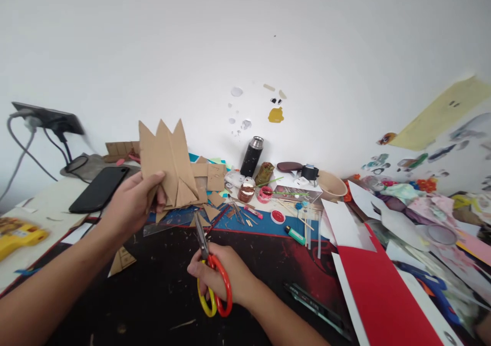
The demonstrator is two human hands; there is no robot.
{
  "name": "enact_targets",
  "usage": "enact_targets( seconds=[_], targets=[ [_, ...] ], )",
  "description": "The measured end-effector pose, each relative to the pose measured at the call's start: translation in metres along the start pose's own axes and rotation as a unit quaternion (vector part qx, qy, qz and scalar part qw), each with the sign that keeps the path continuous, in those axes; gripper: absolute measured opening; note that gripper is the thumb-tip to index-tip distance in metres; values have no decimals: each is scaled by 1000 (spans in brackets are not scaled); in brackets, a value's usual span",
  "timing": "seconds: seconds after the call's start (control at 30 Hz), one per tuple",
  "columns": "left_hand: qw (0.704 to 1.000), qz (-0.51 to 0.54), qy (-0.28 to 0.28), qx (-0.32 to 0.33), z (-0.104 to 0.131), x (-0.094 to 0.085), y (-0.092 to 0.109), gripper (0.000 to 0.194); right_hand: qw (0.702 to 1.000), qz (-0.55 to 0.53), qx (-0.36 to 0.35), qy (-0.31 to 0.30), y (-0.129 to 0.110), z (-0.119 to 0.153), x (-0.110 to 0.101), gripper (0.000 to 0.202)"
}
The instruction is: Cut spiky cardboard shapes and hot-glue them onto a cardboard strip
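My left hand (143, 192) pinches a piece of brown cardboard (163, 156) by its lower left part, thumb in front. The cardboard is held up, with three pointed peaks cut along its top edge and a creased, folded lower right corner. My right hand (226, 274) is wrapped round a pair of scissors (220, 284) with one yellow and one red handle. Their blades look closed and point up and away, just below the cardboard and apart from it. A cut-off cardboard triangle (121, 260) lies on the black mat below my left wrist.
A black phone (98, 189) and a yellow tool (23, 233) lie at the left. Behind stand a black thermos (252, 156) and open paint jars (246, 191). A green tube (295, 235), a utility knife (316, 307) and a red sheet (383, 289) are at the right.
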State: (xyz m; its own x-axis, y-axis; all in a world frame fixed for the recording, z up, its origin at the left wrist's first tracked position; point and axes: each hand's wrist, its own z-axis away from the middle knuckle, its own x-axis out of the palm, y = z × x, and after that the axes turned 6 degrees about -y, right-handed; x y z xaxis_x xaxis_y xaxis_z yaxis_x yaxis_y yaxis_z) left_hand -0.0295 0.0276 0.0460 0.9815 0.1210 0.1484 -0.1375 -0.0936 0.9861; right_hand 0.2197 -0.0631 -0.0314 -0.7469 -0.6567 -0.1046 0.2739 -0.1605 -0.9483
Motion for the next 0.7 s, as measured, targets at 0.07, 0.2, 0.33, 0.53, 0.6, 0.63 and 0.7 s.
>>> enact_targets(
  seconds=[0.07,0.2,0.33,0.53,0.6,0.63,0.7],
  targets=[
    [1000,7,-20,-7,5,4,-1,42,998,56,6,1,-10,1,-1,56],
    [998,20,-53,-19,11,8,-1,45,958,284,-18,35,-32,-2,-4,58],
    [996,25,-70,-38,13,13,-4,45,896,443,-28,19,-44,-12,-7,64],
    [994,31,-80,-73,14,21,-15,48,863,497,-50,-73,-62,-12,-11,48],
    [993,31,-79,-81,15,19,-16,48,907,408,-56,-83,-63,-7,-13,33],
    [993,32,-78,-84,16,18,-16,47,940,329,-50,-76,-61,-5,-14,25],
    [993,33,-75,-88,17,15,-16,48,992,115,-5,-56,-54,-4,-18,27]
  ],
)
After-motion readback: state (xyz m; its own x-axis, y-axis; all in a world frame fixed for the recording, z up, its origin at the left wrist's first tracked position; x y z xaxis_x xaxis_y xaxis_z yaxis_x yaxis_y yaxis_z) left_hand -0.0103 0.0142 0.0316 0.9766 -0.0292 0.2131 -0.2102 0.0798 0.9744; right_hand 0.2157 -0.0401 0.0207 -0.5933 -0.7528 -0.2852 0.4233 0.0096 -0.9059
